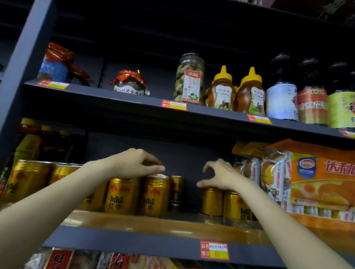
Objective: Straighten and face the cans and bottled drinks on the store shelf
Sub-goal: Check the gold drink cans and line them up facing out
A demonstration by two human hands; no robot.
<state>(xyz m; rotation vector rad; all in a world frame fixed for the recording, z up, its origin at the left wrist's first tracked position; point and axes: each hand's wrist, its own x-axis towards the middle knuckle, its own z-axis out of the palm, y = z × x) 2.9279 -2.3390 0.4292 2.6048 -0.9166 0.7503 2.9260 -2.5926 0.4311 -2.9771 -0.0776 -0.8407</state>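
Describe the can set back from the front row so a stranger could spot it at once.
Look at the shelf with the gold Red Bull cans. Just right of the left hand, before the dark gap, stands one can further back than the rest. It looks narrower and its label is mostly black, not gold.

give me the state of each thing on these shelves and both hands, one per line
left hand: fingers curled over a gold can's top
right hand: fingers and thumb spread, holding nothing
gold cans: upright, logos forward, gap in the row between the hands
right gold cans: upright, logos turned away or hidden
honey bottles: upright, capped
tall jar: upright, lid on
orange snack pack: sealed
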